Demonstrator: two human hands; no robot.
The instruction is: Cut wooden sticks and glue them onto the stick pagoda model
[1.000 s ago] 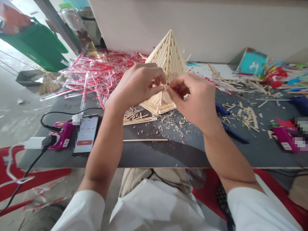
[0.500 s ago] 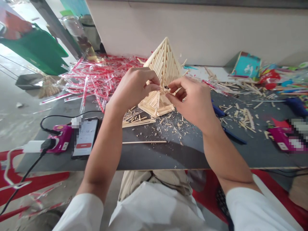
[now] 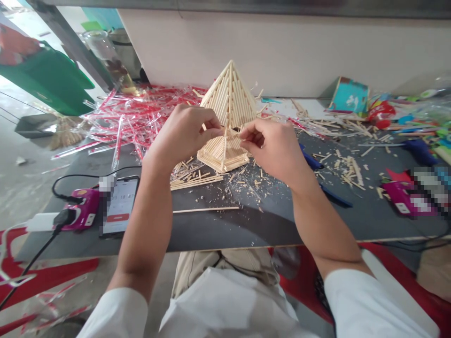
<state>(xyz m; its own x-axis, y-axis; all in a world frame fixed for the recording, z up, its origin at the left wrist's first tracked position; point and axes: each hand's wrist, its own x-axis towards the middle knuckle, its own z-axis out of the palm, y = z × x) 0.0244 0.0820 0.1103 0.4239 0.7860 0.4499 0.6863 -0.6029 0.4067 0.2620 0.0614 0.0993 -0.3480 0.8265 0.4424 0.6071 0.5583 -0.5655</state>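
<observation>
In the head view a small pavilion-like model of thin wooden sticks (image 3: 228,96) stands upright on the table, with a pointed roof over a stepped, many-sided base (image 3: 222,165). At its left side, just below the roof's edge, my left hand (image 3: 185,129) has thumb and forefinger brought together in a pinch. My right hand (image 3: 273,145) pinches at the same height on the right side, its other fingers curled in. Whatever lies between the fingertips of either hand is too small to make out.
Red-and-clear plastic wrappers (image 3: 151,110) are heaped at back left. Stick offcuts litter the dark table (image 3: 211,230), and one loose stick (image 3: 207,209) lies in front. A phone (image 3: 120,206) and a purple power adapter (image 3: 82,209) sit left; blue-handled pliers (image 3: 334,195) lie right.
The right thumb and fingertips have closed together beside the model. The left hand keeps its pinch at the model's left side. The whole view has shifted slightly.
</observation>
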